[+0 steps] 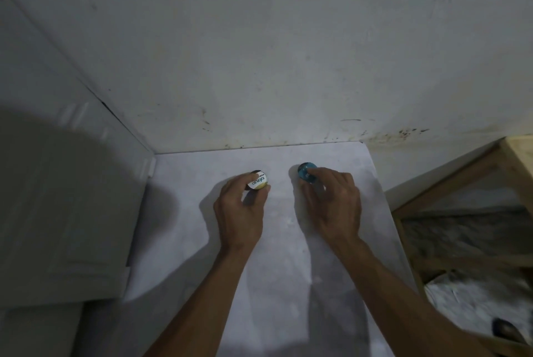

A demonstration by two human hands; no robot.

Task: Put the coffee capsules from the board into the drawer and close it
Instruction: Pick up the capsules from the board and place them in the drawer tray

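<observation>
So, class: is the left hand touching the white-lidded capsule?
Touching. The head view shows the left hand with thumb and fingers curled round the white-lidded capsule, no gap between them.

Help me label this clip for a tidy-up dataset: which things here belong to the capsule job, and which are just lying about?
Part of the job:
- white-lidded capsule, pinched by the left hand
- blue capsule, under the right hand fingers
- white board they sit on

Just there:
- wooden frame at the right
- white cabinet at the left
- stained wall behind

No drawer is in view.
</observation>
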